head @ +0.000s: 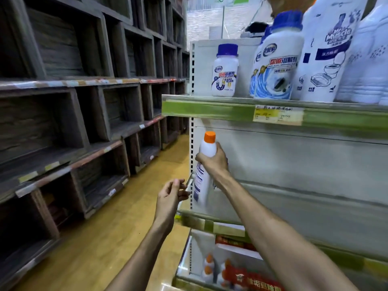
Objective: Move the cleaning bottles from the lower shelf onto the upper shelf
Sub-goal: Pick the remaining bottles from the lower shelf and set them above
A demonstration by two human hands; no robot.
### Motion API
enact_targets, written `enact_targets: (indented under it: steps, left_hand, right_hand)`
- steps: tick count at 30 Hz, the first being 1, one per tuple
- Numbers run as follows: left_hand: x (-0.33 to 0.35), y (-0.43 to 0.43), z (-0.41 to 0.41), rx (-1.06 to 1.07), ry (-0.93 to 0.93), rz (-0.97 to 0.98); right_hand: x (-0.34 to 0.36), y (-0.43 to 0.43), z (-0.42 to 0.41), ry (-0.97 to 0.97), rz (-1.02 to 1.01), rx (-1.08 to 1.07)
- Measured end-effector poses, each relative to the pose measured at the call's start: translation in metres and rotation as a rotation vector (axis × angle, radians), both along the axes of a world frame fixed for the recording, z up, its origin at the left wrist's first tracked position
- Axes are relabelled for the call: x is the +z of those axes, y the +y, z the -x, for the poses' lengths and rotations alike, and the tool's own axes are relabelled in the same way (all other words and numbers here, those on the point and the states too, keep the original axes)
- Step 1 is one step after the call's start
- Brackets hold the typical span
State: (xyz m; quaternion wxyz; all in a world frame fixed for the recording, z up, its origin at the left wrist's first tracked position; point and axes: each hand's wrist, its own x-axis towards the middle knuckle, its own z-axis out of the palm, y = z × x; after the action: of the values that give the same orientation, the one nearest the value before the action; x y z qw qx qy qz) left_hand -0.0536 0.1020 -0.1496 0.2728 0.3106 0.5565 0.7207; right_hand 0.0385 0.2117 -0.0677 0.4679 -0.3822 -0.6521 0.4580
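A person's right hand (212,159) grips a white, orange-capped bottle (207,148) near its shoulder, fingers (220,150) wrapped round it. The bottle is carried slightly tilted in front of the bare bay below the upper shelf (210,110). The left hand (170,196) hangs just beside the shelving's end, fingers loosely curled and holding nothing. The risks, judged from here: the bottle is held high up with its long body hanging free, so the cap could clip the upper shelf's green front edge on the way up. The base could also catch that edge and twist the bottle out of the grip. A careless set-down near the blue-capped jar (225,70) at that shelf's left end could knock it over. More orange-capped bottles (209,267) stand on the lower shelf (184,282) at the frame's bottom, blurred and partly hidden by the right forearm. The held bottle's lower half is smeared and its label unreadable. Whether the left fingertips touch the shelving cannot be told, and the shelves' right side runs out of frame.
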Motion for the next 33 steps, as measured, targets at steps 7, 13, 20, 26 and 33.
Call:
enact_targets:
  steps: [7, 13, 20, 26, 33]
  left_hand:
    - [0.002, -0.009, -0.015, -0.09, 0.302, 0.031]
    - [0.005, -0.018, -0.04, -0.077, 0.41, -0.07]
    - [0.105, -0.031, -0.064, -0.077, 0.439, -0.172]
    - [0.204, -0.029, -0.086, -0.131, 0.451, -0.228]
    - [0.249, -0.018, -0.108, -0.315, 0.409, -0.291]
  right_hand:
    - [-0.007, -0.023, -0.018, 0.134, -0.178, 0.202]
    - [0.032, -0.057, -0.04, 0.297, -0.321, 0.458]
    - [0.162, -0.08, -0.064, 0.379, -0.34, 0.486]
    - [0.27, -0.075, -0.083, 0.378, -0.287, 0.41]
    - [0.315, -0.068, -0.111, 0.373, -0.29, 0.395]
